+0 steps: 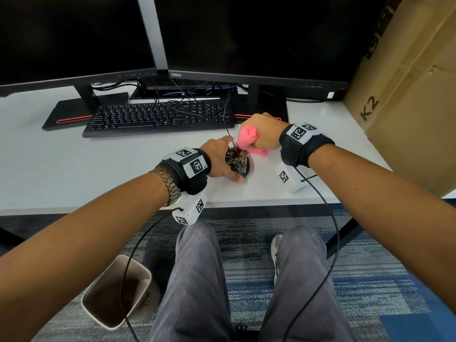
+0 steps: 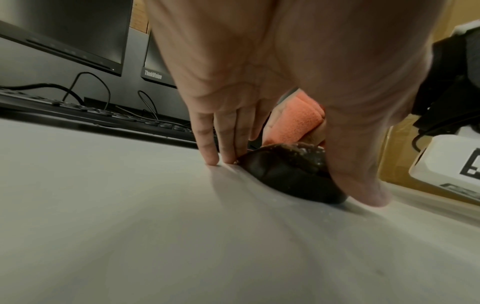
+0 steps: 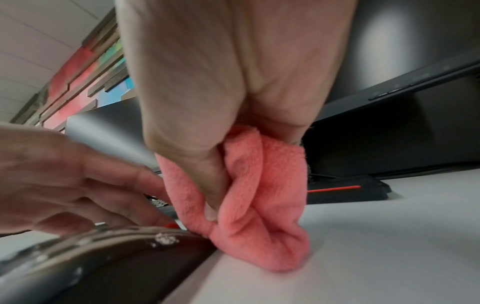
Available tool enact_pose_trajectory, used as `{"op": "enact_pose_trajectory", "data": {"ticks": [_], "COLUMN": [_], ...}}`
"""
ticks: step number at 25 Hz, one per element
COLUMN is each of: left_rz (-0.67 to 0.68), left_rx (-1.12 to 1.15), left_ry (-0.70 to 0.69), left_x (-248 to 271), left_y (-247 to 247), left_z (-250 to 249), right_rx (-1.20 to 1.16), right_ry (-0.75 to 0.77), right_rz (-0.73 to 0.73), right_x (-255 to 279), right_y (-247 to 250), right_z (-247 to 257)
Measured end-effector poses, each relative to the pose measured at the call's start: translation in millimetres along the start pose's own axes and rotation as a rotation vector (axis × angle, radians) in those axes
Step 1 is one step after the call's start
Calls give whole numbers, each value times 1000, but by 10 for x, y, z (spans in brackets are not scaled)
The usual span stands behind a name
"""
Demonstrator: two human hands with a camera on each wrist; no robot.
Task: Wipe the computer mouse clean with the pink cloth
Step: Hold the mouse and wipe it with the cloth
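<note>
Mouse (image 1: pixel 238 162), black and smeared with pale grime, on the white counter (image 1: pixel 123 169) at 6 o'clock from the keyboard (image 1: pixel 158 117). Held by left hand (image 1: pixel 219 159), fingers (image 2: pixel 207 148) and thumb straddling its sides. Pink cloth (image 1: pixel 249 140) bunched at its 1 o'clock, touching its front edge, clenched in right hand (image 1: pixel 262 132).
</note>
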State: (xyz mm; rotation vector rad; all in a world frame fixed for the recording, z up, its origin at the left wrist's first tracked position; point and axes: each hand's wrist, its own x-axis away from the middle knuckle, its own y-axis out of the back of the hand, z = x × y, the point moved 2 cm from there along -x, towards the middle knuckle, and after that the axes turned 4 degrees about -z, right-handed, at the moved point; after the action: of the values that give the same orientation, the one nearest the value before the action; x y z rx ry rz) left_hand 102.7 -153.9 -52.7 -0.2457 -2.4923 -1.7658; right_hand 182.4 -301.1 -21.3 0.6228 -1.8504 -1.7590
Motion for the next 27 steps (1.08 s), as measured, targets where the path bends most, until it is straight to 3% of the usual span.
{"op": "enact_pose_trajectory", "data": {"ticks": [3, 7, 17, 27], "left_rz": [-8, -25, -7, -16], "left_rx": [15, 22, -15, -4], "left_ry": [2, 2, 0, -11], "left_x": [-5, -10, -35, -23], "left_y": [-9, -23, -5, -13], "left_z": [21, 34, 29, 69], "right_rx": [-2, -72, -153, -197], "right_ry": [30, 31, -1, -25], "right_rz": [120, 13, 37, -29], "right_x": [-22, -29, -26, 17], "right_y": [-18, 19, -71, 12], "right_z": [-32, -26, -46, -114]}}
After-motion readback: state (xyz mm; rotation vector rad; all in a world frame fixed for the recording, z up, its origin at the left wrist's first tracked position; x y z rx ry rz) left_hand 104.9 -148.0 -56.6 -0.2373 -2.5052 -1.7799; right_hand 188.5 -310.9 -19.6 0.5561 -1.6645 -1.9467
